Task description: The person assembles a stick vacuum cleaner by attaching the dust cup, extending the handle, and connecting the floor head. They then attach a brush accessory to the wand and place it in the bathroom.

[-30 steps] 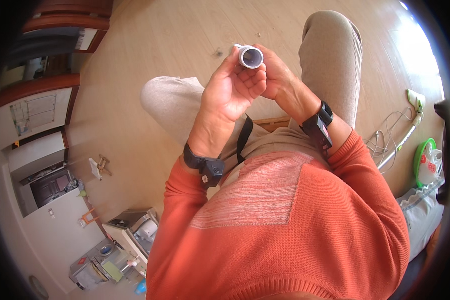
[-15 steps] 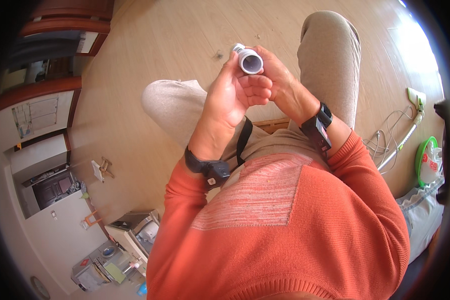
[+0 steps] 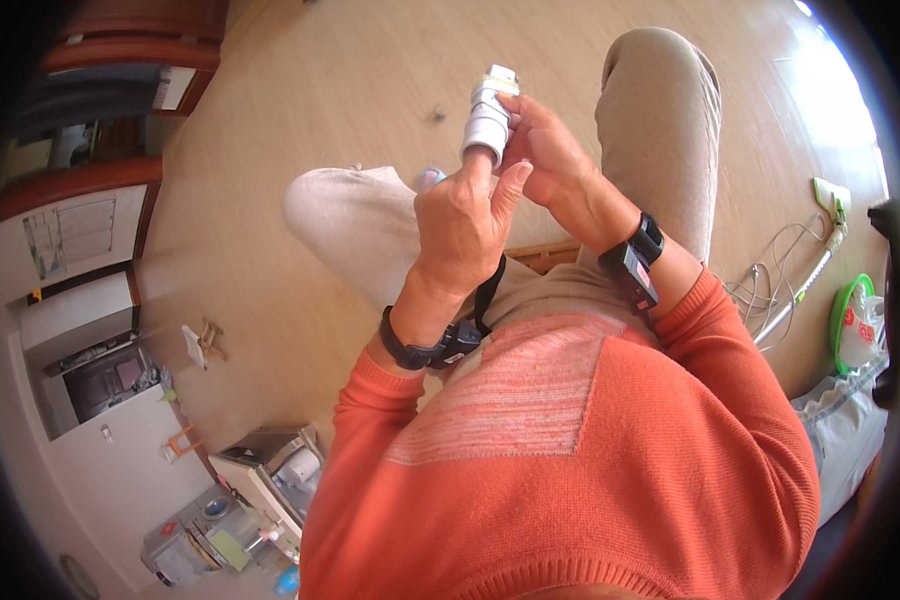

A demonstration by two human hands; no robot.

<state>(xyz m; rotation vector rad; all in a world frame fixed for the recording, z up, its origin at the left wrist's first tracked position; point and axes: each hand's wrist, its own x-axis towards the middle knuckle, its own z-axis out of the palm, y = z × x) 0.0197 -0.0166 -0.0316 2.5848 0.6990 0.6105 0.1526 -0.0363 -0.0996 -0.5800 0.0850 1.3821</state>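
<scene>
A white ringed plastic tube (image 3: 487, 120), with a squarish cap at its far end, is held above the floor between my knees. My right hand (image 3: 545, 145) is closed around its right side, the thumb and fingers pressing on it. My left hand (image 3: 462, 225) lies just below, its index finger pushed into the tube's near opening and its thumb stretched out to the right. The other left fingers are curled and partly hidden. Inside the tube nothing can be seen from here.
Wood flooring (image 3: 350, 90) lies under me. To the right are a green-headed mop (image 3: 832, 195), a loose cable (image 3: 770, 285) and a green basin (image 3: 848, 310). A small wooden stool (image 3: 208, 342) and an opened white cabinet (image 3: 255, 470) stand at the left.
The tube has tipped from its opening facing up to lying lengthwise. My left hand has turned over from palm up and put its index finger into the opening.
</scene>
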